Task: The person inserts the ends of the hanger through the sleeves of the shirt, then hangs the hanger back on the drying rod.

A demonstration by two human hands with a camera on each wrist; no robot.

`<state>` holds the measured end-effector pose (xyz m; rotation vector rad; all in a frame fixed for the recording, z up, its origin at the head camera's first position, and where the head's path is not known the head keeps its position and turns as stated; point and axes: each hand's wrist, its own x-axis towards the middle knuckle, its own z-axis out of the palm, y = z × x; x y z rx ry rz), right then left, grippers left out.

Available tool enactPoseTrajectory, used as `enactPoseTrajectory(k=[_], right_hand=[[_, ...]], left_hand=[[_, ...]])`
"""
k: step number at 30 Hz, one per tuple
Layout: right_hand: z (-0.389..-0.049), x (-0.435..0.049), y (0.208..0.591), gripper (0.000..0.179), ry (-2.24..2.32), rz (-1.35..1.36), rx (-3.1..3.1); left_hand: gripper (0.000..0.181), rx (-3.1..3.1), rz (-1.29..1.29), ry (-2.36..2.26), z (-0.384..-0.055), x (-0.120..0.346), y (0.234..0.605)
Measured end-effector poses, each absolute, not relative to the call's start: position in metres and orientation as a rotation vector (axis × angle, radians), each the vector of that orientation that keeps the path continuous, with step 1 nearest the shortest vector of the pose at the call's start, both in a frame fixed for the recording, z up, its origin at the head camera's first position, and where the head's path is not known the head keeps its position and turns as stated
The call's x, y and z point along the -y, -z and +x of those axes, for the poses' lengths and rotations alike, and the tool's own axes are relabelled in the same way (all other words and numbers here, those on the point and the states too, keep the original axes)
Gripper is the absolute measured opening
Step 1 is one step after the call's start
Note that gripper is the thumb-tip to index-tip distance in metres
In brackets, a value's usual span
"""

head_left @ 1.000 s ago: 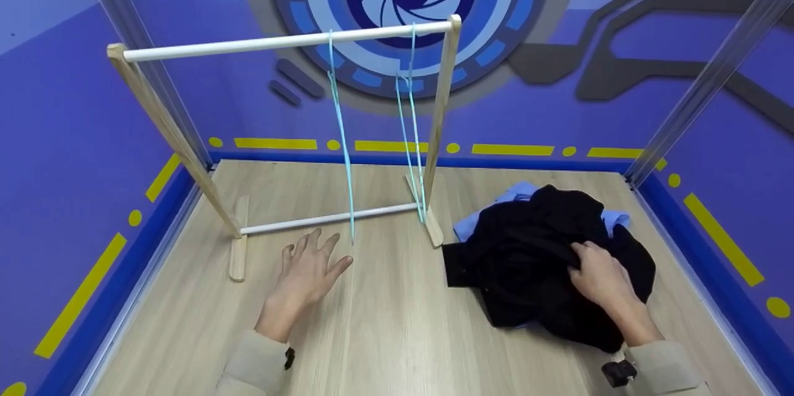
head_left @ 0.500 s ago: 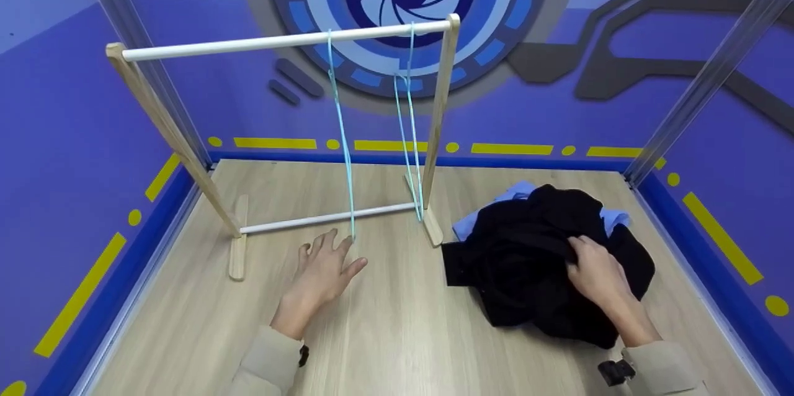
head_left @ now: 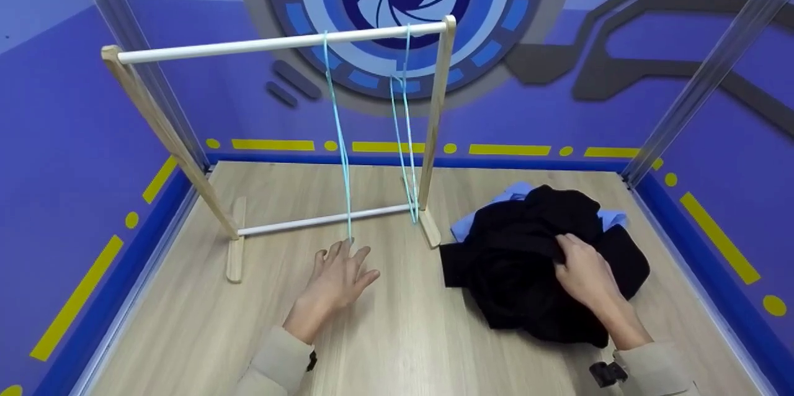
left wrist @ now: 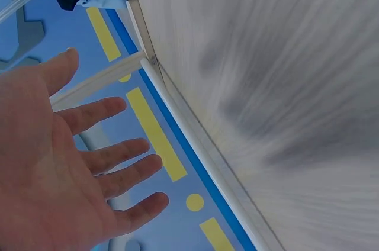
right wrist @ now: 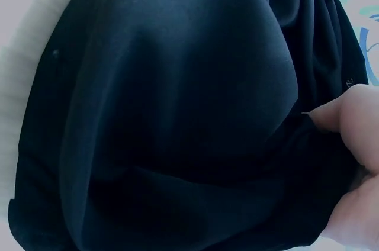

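Observation:
A crumpled heap of black cloth (head_left: 515,265) lies at the right of the table. My right hand (head_left: 586,275) grips a fold of it on its upper right side; the right wrist view shows thumb and fingers pinching the dark fabric (right wrist: 177,115). Light blue cloth (head_left: 465,225) pokes out from under the heap. My left hand (head_left: 335,281) hovers palm down over the table with fingers spread, in front of the rack's lower bar. In the left wrist view the left palm (left wrist: 65,168) faces the camera and holds nothing.
A wooden rack (head_left: 437,110) with a white top bar (head_left: 248,46) and lower bar (head_left: 310,222) stands at the back left. Two thin turquoise hangers (head_left: 340,129) hang from its right half. Blue walls enclose the wood-grain table (head_left: 397,334).
My left hand has moved right and slightly toward the person, fingers still spread. My right hand has shifted slightly left and up, still gripping the black cloth, whose lower right edge has drawn in.

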<state>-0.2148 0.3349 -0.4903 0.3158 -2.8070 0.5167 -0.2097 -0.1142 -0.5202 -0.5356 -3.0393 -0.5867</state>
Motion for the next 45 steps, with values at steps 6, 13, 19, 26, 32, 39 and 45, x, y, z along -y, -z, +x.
enactPoseTrajectory(k=[6, 13, 19, 26, 32, 39, 45], right_hand=[[-0.213, -0.325, 0.486, 0.037, -0.494, 0.385, 2.794], [-0.214, -0.316, 0.482, 0.038, -0.533, 0.441, 2.781], [-0.213, -0.308, 0.482, 0.038, -0.577, 0.478, 2.769], [-0.210, -0.300, 0.488, 0.031, -0.599, 0.527, 2.752], [-0.208, -0.292, 0.490, 0.029, -0.599, 0.565, 2.736], [-0.210, -0.282, 0.487, 0.032, -0.628, 0.630, 2.703], [-0.210, -0.275, 0.487, 0.032, -0.661, 0.696, 2.674]], left_hand=[[0.057, 3.052, -0.597, 0.617, -0.210, 0.102, 0.523], [0.059, 3.077, -0.669, 0.583, -0.210, 0.085, 0.526], [0.066, 3.105, -0.747, 0.616, -0.208, 0.068, 0.525], [0.076, 3.135, -0.841, 0.565, -0.201, 0.047, 0.525], [0.079, 3.124, -0.890, 0.522, -0.197, 0.033, 0.528], [0.085, 3.103, -0.880, 0.686, -0.201, 0.023, 0.530], [0.093, 3.079, -0.835, 0.861, -0.205, 0.016, 0.530]])
